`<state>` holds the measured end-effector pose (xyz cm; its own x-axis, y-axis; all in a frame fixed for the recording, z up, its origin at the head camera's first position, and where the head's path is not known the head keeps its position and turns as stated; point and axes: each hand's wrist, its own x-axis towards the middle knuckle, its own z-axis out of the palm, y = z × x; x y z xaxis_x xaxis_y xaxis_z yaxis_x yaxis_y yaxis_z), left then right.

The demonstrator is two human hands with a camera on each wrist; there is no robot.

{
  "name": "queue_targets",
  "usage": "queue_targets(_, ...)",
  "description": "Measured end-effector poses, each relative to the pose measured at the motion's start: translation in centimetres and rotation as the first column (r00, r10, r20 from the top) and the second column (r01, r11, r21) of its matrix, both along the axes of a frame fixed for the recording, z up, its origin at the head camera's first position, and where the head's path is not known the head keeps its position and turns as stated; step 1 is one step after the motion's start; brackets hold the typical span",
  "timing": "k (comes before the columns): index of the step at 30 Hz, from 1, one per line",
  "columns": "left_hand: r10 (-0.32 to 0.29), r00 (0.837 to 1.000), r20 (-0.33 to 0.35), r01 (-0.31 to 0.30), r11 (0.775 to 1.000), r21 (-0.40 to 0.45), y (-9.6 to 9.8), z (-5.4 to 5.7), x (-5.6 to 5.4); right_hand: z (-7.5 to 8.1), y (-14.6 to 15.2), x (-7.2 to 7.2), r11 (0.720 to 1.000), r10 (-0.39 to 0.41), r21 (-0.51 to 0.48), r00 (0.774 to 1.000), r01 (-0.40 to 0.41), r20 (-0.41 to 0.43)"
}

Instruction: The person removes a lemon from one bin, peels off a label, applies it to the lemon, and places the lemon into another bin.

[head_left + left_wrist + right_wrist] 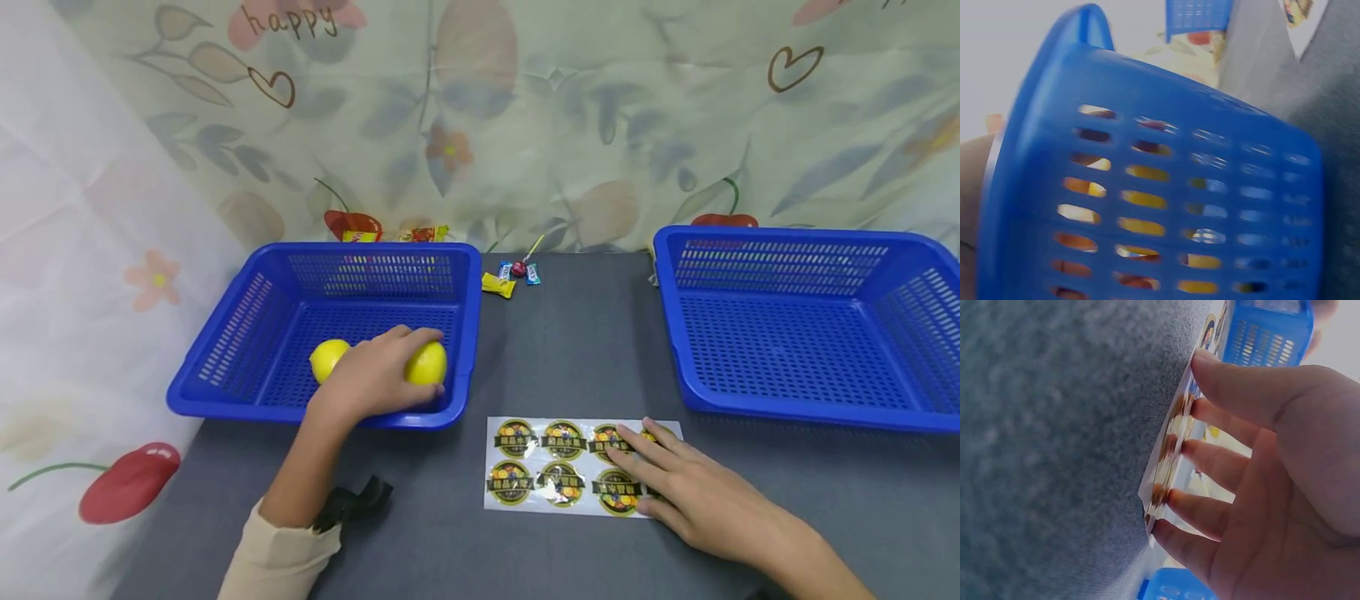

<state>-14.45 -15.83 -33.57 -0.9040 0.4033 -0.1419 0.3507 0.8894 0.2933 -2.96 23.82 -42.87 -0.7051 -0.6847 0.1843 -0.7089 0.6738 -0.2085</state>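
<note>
Inside the left blue plastic basket (296, 412), my left hand (367, 379) grips a yellow lemon (427, 364) between thumb and fingers, near the right front corner. A second lemon (328, 358) lies in that basket, partly behind the hand. The left wrist view is mostly filled by the basket's slotted side wall (1166, 81), with yellow showing through the slots. My right hand (697, 496) rests its spread fingers on the right end of a white sheet (537, 510) of round black-and-gold stickers. In the right wrist view the thumb and fingertips touch the sheet (1169, 444).
Another blue basket (795, 410) stands at the right. Behind, between the baskets, lie a yellow-wrapped candy (498, 285), a lollipop (518, 268) and small blue-wrapped candies (532, 274). A patterned curtain (555, 125) hangs behind the dark table (435, 533).
</note>
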Motion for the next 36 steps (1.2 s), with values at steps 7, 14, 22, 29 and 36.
queue_targets(7, 0.049, 0.978, -0.201, -0.013, 0.985, 0.174, 1.6, 2.0, 0.9, -0.3, 0.0, 0.1, 1.000, -0.007, 0.005, 1.000, 0.007, -0.016)
queue_targets(14, -0.133, 0.949, -0.287, 0.227, 0.917, 0.328, 6.7, 2.1, 2.8, -0.2, 0.1, 0.3, 1.000, -0.021, 0.010, 1.000, 0.021, -0.004)
queue_targets(22, -0.314, 0.943, -0.113, 0.334, 0.894, 0.300, 12.9, -1.8, 4.4, 0.3, 0.3, 0.5, 0.999, -0.038, 0.008, 0.995, 0.038, 0.095)
queue_targets(29, -0.095, 0.991, -0.098, 0.114, 0.969, 0.219, 14.1, -5.0, 2.6, 0.4, 0.6, 0.2, 1.000, -0.016, -0.018, 0.998, 0.017, 0.065)
queue_targets(36, -0.046, 0.995, -0.083, 0.060, 0.983, 0.176, 13.8, -6.6, 1.3, 1.0, 1.2, 0.2, 0.999, -0.038, -0.011, 0.992, 0.039, 0.124)
